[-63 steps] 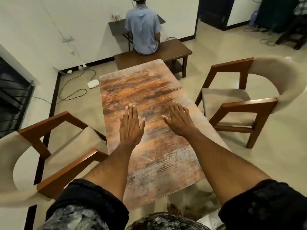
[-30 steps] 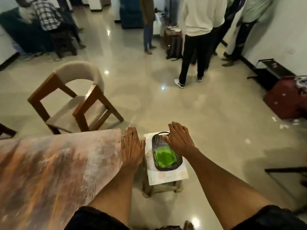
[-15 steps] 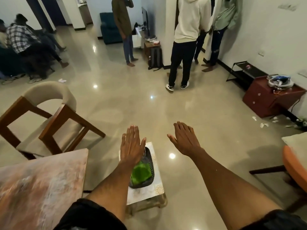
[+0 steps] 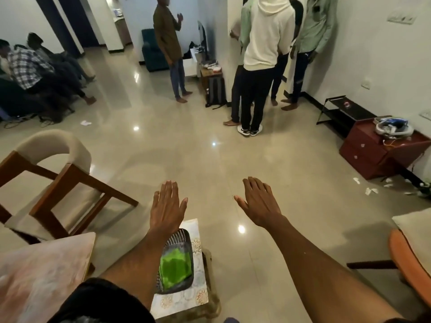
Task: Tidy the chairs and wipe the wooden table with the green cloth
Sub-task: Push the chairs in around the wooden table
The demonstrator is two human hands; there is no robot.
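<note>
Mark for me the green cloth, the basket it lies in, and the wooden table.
green cloth (image 4: 175, 269), head view, middle of the folded cloth.
basket (image 4: 180, 236), head view, far slotted wall above the cloth.
wooden table (image 4: 42, 276), head view, bare top near its corner.

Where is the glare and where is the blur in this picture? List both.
Head view: ceiling lights throw bright glare spots on the glossy floor; the wooden table at lower left is smeared by blur, while the green cloth in its basket stays fairly sharp; wide-angle distortion bends the walls at the edges.
</note>
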